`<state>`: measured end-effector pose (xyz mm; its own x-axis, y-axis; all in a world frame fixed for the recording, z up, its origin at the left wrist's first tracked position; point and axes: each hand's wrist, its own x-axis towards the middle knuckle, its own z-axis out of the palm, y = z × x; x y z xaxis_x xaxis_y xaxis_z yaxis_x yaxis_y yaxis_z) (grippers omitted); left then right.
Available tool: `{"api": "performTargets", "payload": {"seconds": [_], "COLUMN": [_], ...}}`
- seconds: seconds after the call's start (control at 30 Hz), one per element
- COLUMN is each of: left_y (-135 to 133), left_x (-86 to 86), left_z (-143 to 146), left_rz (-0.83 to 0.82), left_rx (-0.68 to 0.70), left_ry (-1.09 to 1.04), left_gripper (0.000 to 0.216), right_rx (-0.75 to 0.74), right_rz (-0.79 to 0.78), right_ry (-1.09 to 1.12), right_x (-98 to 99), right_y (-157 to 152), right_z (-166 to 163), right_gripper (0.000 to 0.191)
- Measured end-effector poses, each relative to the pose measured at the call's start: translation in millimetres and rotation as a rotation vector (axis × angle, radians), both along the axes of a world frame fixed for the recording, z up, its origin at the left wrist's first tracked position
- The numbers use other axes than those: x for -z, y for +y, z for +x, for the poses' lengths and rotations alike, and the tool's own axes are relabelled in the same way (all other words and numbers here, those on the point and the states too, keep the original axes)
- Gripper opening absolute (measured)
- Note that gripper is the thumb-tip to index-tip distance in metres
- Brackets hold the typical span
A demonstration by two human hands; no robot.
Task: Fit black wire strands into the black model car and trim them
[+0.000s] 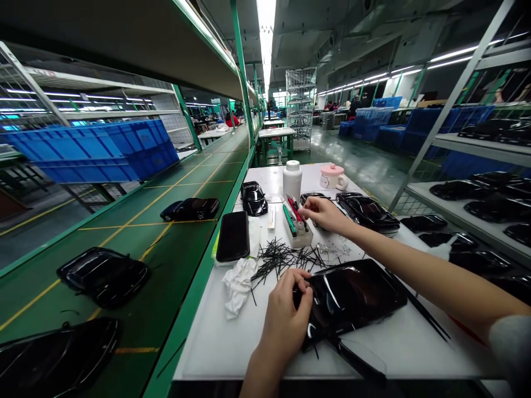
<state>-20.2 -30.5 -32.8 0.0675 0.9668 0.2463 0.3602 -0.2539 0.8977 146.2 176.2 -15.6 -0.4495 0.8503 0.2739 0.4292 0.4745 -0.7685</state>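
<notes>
My left hand (pixel 288 307) is closed around the near-left end of a glossy black model car body (pixel 352 293), which rests on the white tabletop. Thumb and fingers meet over that end and hide part of it. Further back, my right hand (pixel 326 215) is pinched at the edge of a small holder (pixel 301 237) filled with red, green and dark slim tools (pixel 293 213). Its fingertips touch or nearly touch a dark tool, and what they hold is hidden. Thin black strips (pixel 282 257) lie piled between the hands. A clear-and-black part (pixel 360 359) sits by the front edge.
On the left runs a green conveyor (pixel 141 221) carrying black car bodies (pixel 103 276). About the table are a phone (pixel 233 236), crumpled tissue (pixel 239 284), a white bottle (pixel 292 179), a pink-lidded mug (pixel 332 177) and more car bodies (pixel 369 210). A loaded rack (pixel 477 190) stands right.
</notes>
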Motion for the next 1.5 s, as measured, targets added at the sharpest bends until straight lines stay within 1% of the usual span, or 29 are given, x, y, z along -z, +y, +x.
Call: {"api": "performTargets", "payload": {"seconds": [0.1, 0.17, 0.27, 0.33, 0.43, 0.53, 0.63, 0.73, 0.8, 0.9, 1.0, 1.1, 1.27, 1.5], "left_y": [-1, -1, 0, 0, 2, 4, 5, 6, 6, 5, 5, 5, 5, 5], "left_x": [-0.4, -0.4, 0.4, 1.4, 3.1, 5.0, 6.6, 7.3, 7.2, 6.8, 6.6, 6.4, 5.9, 5.9], "left_z": [0, 0, 0, 0, 0, 0, 0, 1, 1, 2, 2, 2, 2, 2], "left_rz": [0.007, 0.02, 0.033, 0.031, 0.022, 0.04, 0.091, 0.119, 0.136, 0.157, 0.161, 0.156, 0.152, 0.149], "left_rx": [-0.005, -0.01, -0.006, 0.008, 0.037, 0.061, 0.07, 0.076, 0.081, 0.087, 0.081, 0.076, 0.076, 0.076], "left_ry": [0.001, 0.011, 0.02, 0.018, 0.01, 0.034, 0.08, 0.115, 0.137, 0.157, 0.16, 0.156, 0.157, 0.159], "left_gripper": [0.018, 0.018, 0.018, 0.018, 0.017, 0.016, 0.015, 0.015, 0.016, 0.016, 0.016, 0.017, 0.017, 0.017], "right_rx": [0.032, 0.062, 0.15, 0.203, 0.264, 0.34, 0.433, 0.53, 0.587, 0.655, 0.707, 0.734, 0.733, 0.699], "right_rz": [-0.008, -0.011, 0.002, 0.003, -0.024, -0.074, -0.123, -0.16, -0.178, -0.183, -0.172, -0.155, -0.107, -0.046], "right_ry": [0.07, 0.158, 0.359, 0.493, 0.631, 0.718, 0.795, 0.855, 0.879, 0.89, 0.856, 0.788, 0.675, 0.592], "right_x": [1.2, -2.6, -17.6, -30.6, -46.1, -50.6, -42.3, -23.3, -7.6, 14.4, 30.5, 39.2, 40.4, 41.7], "right_y": [-1, -1, -5, -15, -46, -95, -145, -185, -205, -227, -240, -247, -249, -249], "right_z": [-2, 1, 13, 27, 48, 63, 71, 74, 72, 68, 63, 60, 54, 50], "right_gripper": [0.024, 0.026, 0.035, 0.043, 0.049, 0.045, 0.043, 0.042, 0.041, 0.038, 0.036, 0.034, 0.031, 0.028]}}
